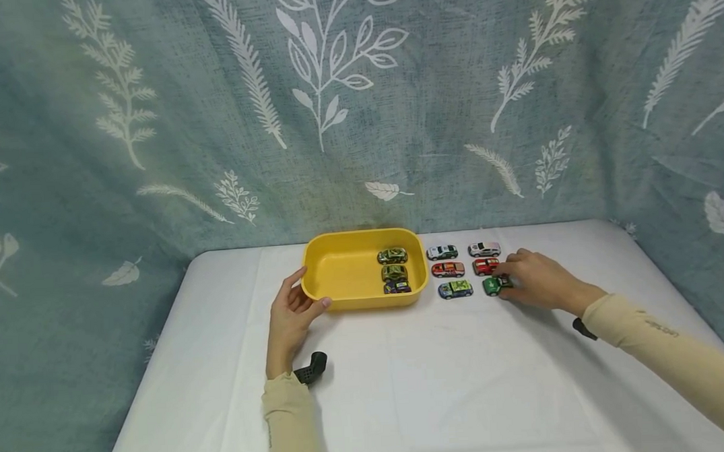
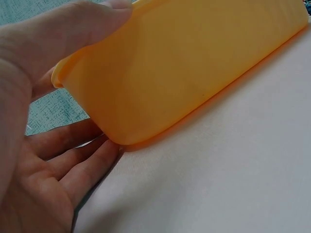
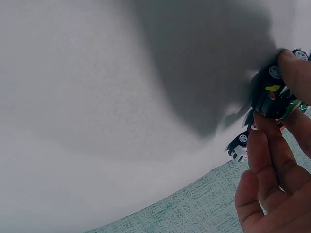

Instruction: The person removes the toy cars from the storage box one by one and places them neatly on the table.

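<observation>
Toward the table's right side, nearest the person in the outer column of toy cars, is the green car (image 1: 495,287), its long axis running roughly left to right; which end is its nose I cannot tell. The right hand (image 1: 537,281) pinches it between thumb and fingers, hiding its right end; in the right wrist view the thumb covers part of it too. The left hand (image 1: 292,318) grips the left end of the yellow tray (image 1: 350,303), thumb at the near rim; the tray also lies lengthwise left to right. At its right end sit three cars, the purple car (image 1: 397,287) partly hidden by the near wall. Between tray and right hand stand the white-and-green car (image 1: 442,252), orange car (image 1: 447,269) and blue car (image 1: 455,289). Just beyond the green car are the red car (image 1: 485,266), partly covered by fingers, and the white car (image 1: 484,249).
</observation>
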A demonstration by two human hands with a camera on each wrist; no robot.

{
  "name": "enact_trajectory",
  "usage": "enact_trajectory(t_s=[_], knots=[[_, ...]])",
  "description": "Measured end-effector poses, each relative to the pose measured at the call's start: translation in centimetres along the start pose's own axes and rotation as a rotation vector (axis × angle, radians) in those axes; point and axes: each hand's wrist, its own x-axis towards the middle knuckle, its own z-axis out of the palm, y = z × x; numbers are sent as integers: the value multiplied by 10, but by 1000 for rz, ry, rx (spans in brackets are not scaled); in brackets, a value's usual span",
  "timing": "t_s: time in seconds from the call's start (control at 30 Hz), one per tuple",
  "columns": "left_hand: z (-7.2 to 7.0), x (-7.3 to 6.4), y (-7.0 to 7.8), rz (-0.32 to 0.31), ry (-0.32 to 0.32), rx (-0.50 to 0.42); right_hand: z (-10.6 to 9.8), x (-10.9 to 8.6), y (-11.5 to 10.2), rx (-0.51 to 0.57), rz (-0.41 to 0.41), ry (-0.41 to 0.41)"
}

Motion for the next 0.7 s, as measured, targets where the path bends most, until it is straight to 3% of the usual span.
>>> enact_trajectory(t_s=[0.27,0.47,0.7], knots=[[0,1,1,-14,3,-1,-6,-1,-3,-30,16,40],[-1,1,2,-20,7,4,-13,7,-13,-16,-17,162],[-1,1,4,-7,4,4,-20,36,-42,47,-63,351]])
